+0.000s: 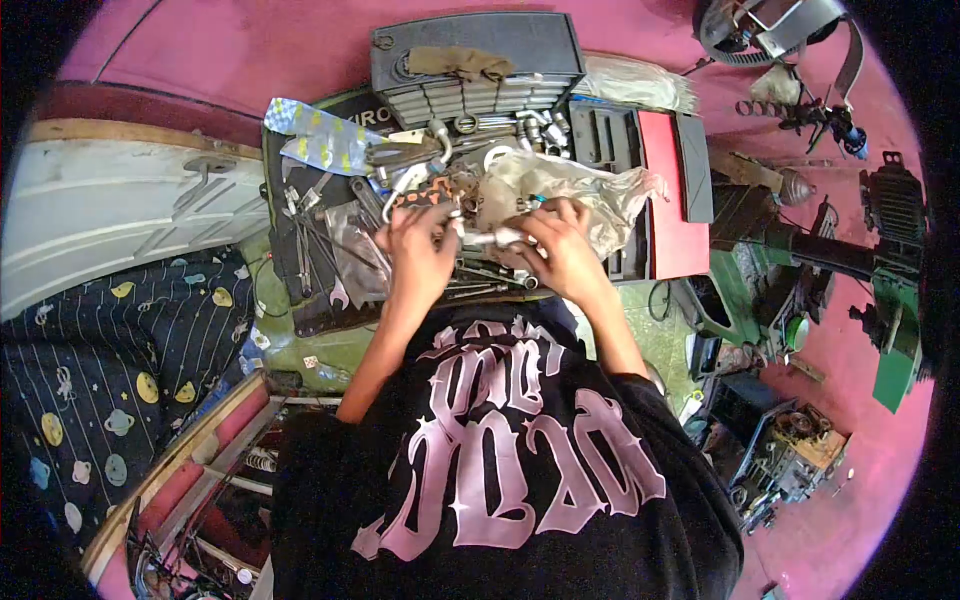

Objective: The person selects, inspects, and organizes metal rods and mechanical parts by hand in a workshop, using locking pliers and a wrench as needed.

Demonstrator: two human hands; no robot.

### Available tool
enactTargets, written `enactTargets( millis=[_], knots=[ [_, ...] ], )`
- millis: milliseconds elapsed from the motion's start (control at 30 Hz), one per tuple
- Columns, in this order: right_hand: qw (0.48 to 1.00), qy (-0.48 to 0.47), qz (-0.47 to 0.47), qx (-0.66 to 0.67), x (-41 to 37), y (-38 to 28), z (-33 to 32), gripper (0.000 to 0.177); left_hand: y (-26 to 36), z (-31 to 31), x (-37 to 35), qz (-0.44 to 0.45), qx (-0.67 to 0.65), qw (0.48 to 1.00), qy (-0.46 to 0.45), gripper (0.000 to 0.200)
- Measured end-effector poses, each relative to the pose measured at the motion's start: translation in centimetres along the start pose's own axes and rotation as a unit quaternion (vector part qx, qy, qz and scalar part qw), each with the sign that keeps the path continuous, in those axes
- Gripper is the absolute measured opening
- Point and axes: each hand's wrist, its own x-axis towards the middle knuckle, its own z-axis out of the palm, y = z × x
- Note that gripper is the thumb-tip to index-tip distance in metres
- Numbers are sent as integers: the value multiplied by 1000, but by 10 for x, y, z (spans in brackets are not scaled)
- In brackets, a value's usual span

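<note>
Over a tool-covered bench, my left hand [422, 240] has its fingers curled at the left end of a shiny metal tool [482, 238]. My right hand [556, 238] grips the right end of the same tool, thumb and fingers pressed together. The tool lies roughly level between both hands; its exact kind is blurred. Behind the hands a crumpled clear plastic bag [610, 205] spreads over the bench, beside an orange and black patterned cloth [432, 192]. Wrenches and sockets [490, 130] lie farther back.
A grey drawer box [478, 50] stands at the back with a brown cloth [460, 63] on top. Black trays and a red panel [672, 200] are at the right. A wrench [340, 294] lies front left. Green machinery [896, 350] stands far right.
</note>
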Motion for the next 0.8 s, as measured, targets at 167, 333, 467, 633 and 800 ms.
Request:
enactTargets(
  millis=[167,333,467,633,800],
  knots=[
    [997,49,49,19,-42,30,-24,35,44,21,10,134,2,991,1,31],
    [992,122,42,4,-58,42,-46,37,78,29,18,182,20,983,3,33],
    [988,152,28,-9,-68,51,-68,40,103,33,20,197,21,980,17,35],
    [979,201,3,-12,-77,66,-92,41,136,36,24,213,-3,976,32,36],
    [985,165,21,-39,-84,94,-99,41,139,67,27,211,13,977,6,38]
  ],
)
